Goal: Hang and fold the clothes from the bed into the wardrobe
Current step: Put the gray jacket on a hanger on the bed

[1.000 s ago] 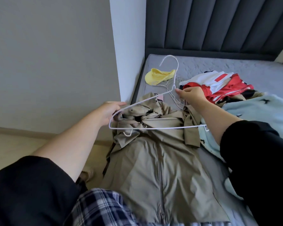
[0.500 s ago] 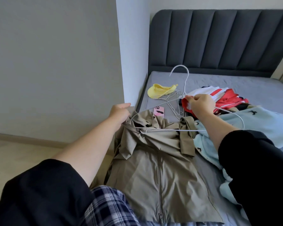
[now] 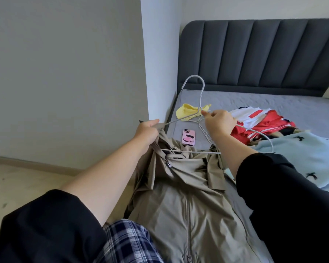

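A khaki zip jacket lies front-up along the near edge of the grey bed. My left hand grips the jacket's left shoulder, bunching the fabric round the left end of a white wire hanger. My right hand pinches the hanger just below its hook. The hanger's bottom bar crosses the collar, and its right arm stands out over a light blue garment. More wire hangers lie on the bed under my right hand.
A pink phone lies on the bed just beyond the collar. A yellow garment sits near the bed's far left corner. Red and white clothes are piled at the right. A white wall corner and a dark padded headboard stand behind.
The hanger has tilted upright and its left end has gone into the jacket's left shoulder. My left hand now grips the fabric there. The pink phone has come into view.
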Demonstrator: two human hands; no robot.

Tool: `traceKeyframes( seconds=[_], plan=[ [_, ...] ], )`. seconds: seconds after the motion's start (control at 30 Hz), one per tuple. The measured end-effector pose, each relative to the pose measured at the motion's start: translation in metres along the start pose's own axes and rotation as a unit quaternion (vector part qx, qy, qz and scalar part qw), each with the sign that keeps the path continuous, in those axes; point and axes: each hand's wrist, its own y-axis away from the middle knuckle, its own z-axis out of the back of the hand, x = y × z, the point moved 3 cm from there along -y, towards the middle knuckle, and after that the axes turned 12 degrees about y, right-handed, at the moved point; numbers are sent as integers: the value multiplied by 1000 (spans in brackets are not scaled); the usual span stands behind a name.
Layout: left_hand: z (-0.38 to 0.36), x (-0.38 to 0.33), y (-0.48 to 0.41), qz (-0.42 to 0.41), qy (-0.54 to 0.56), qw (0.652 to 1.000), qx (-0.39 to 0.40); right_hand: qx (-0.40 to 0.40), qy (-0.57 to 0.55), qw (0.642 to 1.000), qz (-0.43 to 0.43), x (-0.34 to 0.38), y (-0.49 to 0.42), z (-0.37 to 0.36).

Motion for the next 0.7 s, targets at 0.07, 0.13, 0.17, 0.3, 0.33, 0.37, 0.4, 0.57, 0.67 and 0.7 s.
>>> traceKeyframes(
  seconds=[0.07,0.13,0.17,0.3,0.33,0.37,0.4,0.57,0.67,0.7],
  plan=[
    [-8,-5,8,13,106,994,6,22,-5,1000,1,12,9,-9],
    [-23,-9,16,32,209,977,39,54,-12,998,-4,22,18,-21],
    [-30,-10,20,46,244,967,61,74,-23,997,-15,26,23,-27],
    [-37,1,36,101,273,947,134,136,-136,976,-101,24,35,-45],
    [-33,6,38,106,251,952,139,146,-174,967,-116,21,36,-48],
    [-28,10,39,100,221,960,137,153,-210,957,-127,19,36,-48],
    [-21,13,39,82,181,972,127,160,-245,946,-137,18,36,-48],
    [13,-3,34,-150,-65,987,10,178,-346,905,-172,23,33,-46],
    [31,-35,29,-384,-234,887,-103,180,-363,899,-163,31,27,-41],
    [35,-47,25,-440,-292,840,-125,181,-363,900,-158,34,26,-38]
  ],
)
